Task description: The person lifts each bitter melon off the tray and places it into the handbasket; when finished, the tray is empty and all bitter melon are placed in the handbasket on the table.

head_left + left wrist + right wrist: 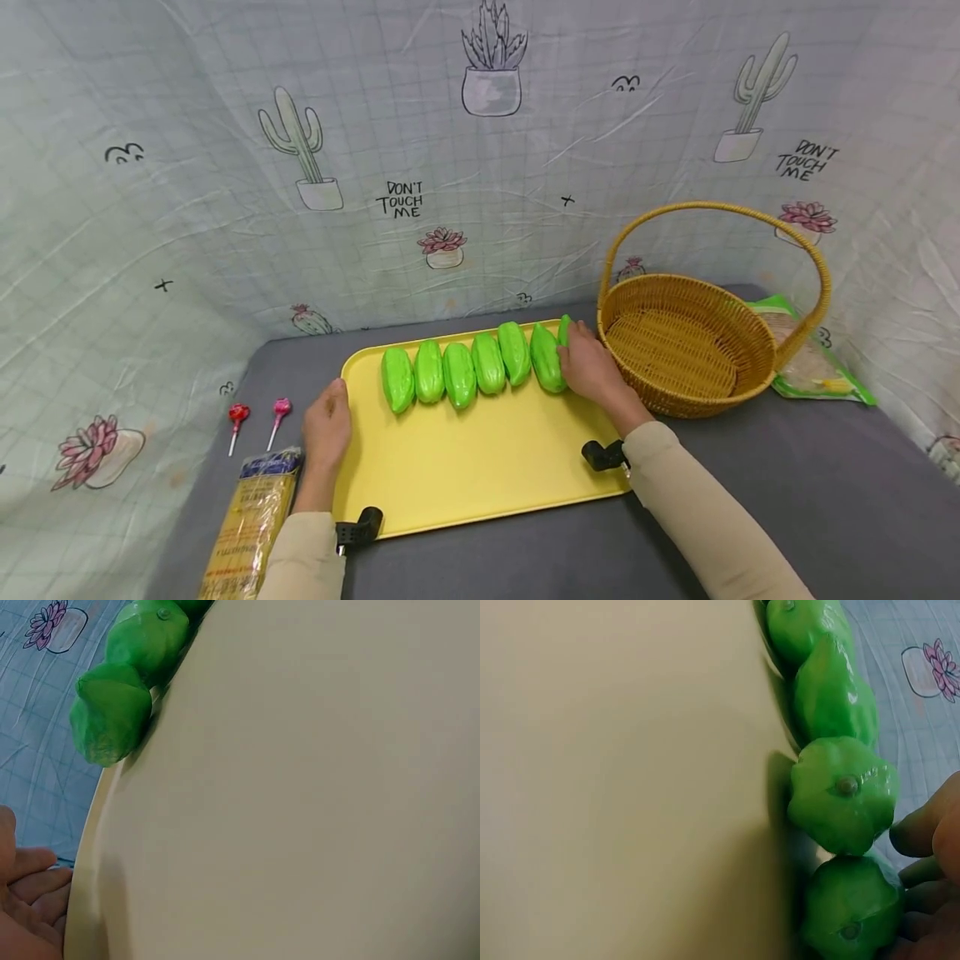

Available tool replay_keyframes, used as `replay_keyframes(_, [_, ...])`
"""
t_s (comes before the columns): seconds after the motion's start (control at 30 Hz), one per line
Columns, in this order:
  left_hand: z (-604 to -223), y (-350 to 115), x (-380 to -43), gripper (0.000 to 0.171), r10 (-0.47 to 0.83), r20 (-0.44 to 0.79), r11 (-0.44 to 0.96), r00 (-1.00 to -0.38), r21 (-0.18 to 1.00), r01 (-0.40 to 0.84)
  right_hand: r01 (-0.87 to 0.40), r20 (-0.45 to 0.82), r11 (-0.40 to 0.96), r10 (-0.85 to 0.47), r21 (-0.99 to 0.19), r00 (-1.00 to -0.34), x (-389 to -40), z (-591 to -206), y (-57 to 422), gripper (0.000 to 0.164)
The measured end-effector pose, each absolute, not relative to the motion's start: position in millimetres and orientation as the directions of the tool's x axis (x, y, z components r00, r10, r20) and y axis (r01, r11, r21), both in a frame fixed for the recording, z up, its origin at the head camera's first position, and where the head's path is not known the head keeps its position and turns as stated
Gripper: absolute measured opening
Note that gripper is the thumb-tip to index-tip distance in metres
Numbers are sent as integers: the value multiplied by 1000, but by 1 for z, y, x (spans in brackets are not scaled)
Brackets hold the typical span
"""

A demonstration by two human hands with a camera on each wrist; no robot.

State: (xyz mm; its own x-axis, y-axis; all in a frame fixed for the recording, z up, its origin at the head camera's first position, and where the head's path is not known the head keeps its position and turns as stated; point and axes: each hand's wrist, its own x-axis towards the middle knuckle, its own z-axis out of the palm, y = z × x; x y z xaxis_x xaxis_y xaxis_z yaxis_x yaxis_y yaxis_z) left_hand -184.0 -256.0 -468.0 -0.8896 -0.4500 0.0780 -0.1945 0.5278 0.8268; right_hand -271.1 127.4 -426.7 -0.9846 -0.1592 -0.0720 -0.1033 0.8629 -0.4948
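Several glossy green lobed artificial vegetables [460,375] stand in a row along the far side of a yellow tray [465,467]. At the row's right end, my right hand [592,362] grips the last green vegetable [853,907], which it partly covers in the head view. My right thumb [919,825] lies close to the neighbouring green vegetable [844,795]. Beside the tray's left rim, my left hand [327,423] rests with loosely bent fingers [45,889] against the outside of the edge, holding nothing.
A wicker basket [757,375] with a tall handle stands right of the tray, a green-edged bag [806,358] behind it. Two lollipops, one red [238,412] and one pink [281,407], and a spaghetti packet [251,525] lie at left. Printed cloth [525,183] hangs behind.
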Motion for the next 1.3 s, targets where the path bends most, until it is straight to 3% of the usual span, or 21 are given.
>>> replay_keyframes(0.3, [-474,-256,-187,50,-508,166,544,-845,823,-165,-143,-24,864,-177,-483,-984,-272,-436,135,59])
replay_keyframes(0.6, [-475,-255,-189,47,-540,214,580,-814,795,-176,-156,16,854,-171,-496,-985,-272,-439,135,59])
replay_keyframes(0.73, [-475,-254,-189,47,-540,188,570,-821,799,-191,-160,33,845,-167,-511,-985,-270,-438,136,59])
replay_keyframes(0.87, [-475,-256,-190,33,-519,152,548,-841,814,-191,-172,56,834,-168,-525,-984,-269,-437,136,59])
replay_keyframes(1.3, [-476,-259,-190,41,-528,122,548,-840,805,-228,-220,141,821,-171,-527,-975,-267,-433,135,56])
